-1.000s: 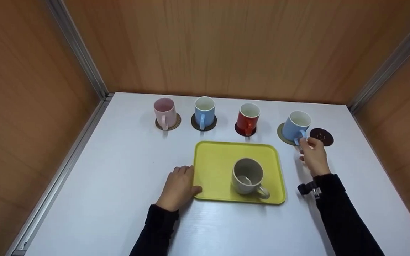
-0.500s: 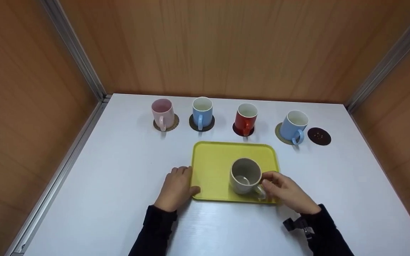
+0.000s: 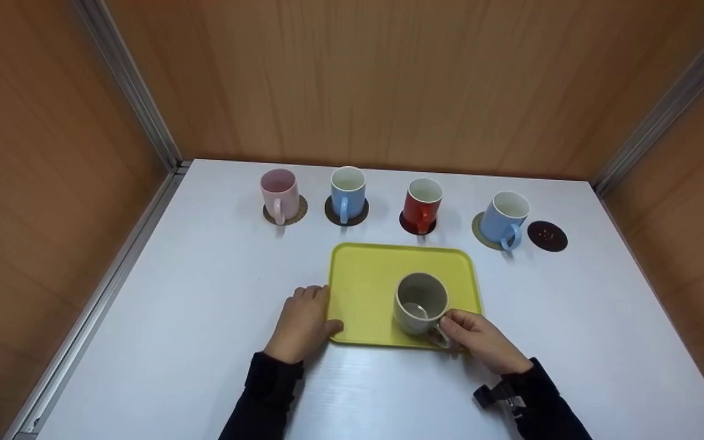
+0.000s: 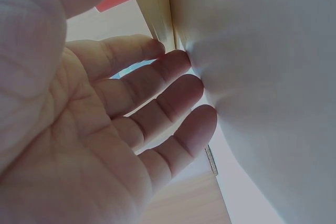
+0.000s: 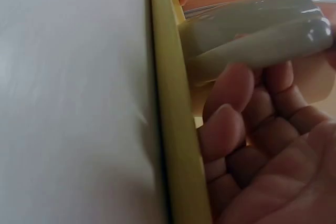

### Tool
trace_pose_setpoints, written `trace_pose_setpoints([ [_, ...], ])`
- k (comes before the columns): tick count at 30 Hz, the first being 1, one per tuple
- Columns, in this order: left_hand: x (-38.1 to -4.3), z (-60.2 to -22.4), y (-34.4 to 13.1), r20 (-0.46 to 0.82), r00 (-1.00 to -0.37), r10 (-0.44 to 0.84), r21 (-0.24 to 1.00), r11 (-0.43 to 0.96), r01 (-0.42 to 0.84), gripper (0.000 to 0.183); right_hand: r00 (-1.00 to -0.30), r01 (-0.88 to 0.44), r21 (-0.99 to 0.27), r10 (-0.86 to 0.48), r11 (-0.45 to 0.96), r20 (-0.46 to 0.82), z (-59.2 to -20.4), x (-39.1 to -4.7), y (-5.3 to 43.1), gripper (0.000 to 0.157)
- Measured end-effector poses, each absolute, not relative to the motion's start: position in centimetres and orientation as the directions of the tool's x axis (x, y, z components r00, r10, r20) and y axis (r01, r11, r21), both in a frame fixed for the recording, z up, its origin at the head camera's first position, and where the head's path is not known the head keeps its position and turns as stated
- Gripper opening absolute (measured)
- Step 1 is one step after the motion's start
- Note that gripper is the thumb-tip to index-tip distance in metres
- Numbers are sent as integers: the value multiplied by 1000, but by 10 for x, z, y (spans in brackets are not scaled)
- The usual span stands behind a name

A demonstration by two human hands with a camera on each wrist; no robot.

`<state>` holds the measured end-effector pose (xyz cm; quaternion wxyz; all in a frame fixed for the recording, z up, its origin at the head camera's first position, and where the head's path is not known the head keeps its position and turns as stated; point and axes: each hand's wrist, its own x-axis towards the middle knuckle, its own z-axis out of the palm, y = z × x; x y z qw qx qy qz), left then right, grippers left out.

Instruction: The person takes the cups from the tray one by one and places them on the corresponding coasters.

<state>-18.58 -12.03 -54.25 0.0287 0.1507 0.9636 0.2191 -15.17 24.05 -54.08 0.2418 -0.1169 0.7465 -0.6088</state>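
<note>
A pale grey mug stands upright on the right part of a yellow tray. Its handle points toward the lower right, where my right hand pinches it between thumb and fingers. In the right wrist view the mug's glossy handle runs above my curled fingers, which sit close to the tray's rim. My left hand rests at the tray's left edge, thumb over the rim. In the left wrist view its relaxed fingers touch the white tabletop.
Behind the tray stand a pink mug, a blue mug, a red mug and another blue mug, each on a coaster. A dark coaster lies at the far right. Wooden panels enclose the table.
My right hand has left the rightmost blue mug's handle, come down and left to the tray, and taken hold of the grey mug's handle. My left hand has stayed at the tray's edge.
</note>
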Motion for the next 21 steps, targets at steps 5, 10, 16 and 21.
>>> trace_pose_setpoints([
  [5,-186,-542,-119,3,-953,303,428,861,275,77,-842,106,-964,-494,242,-217,-543,-152,240,37],
  [10,-187,-541,-119,6,-953,303,426,862,277,78,-839,142,-955,-480,260,-256,-543,-153,241,40],
  [16,-187,-542,-120,6,-953,303,431,859,276,78,-833,165,-949,-477,270,-281,-543,-153,241,41],
  [21,-185,-542,-121,10,-953,303,438,855,277,76,-829,135,-957,-500,256,-251,-543,-153,241,42],
])
